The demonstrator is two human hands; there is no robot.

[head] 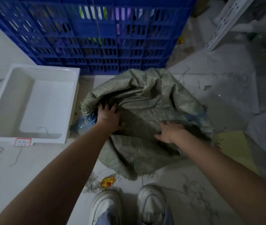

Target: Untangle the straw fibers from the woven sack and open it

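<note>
A grey-green woven sack [145, 111] lies crumpled on the tiled floor in front of my feet. Its frayed left edge carries pale straw fibers [86, 109]. My left hand [108, 114] rests on that left part, fingers spread and pressed into a fold beside the fibers. My right hand [169, 132] grips a bunched fold of the sack near its right rim. Blue plastic [82, 124] peeks out under the sack at the left and at the right edge. The sack's mouth is hidden among the folds.
A white rectangular tray [4, 101] stands on the floor to the left. Stacked blue crates [96, 38] rise right behind the sack. A white metal rack [226, 21] stands at the back right. Loose fibers [192, 187] and a yellow-red wrapper [108, 182] lie near my shoes [129, 207].
</note>
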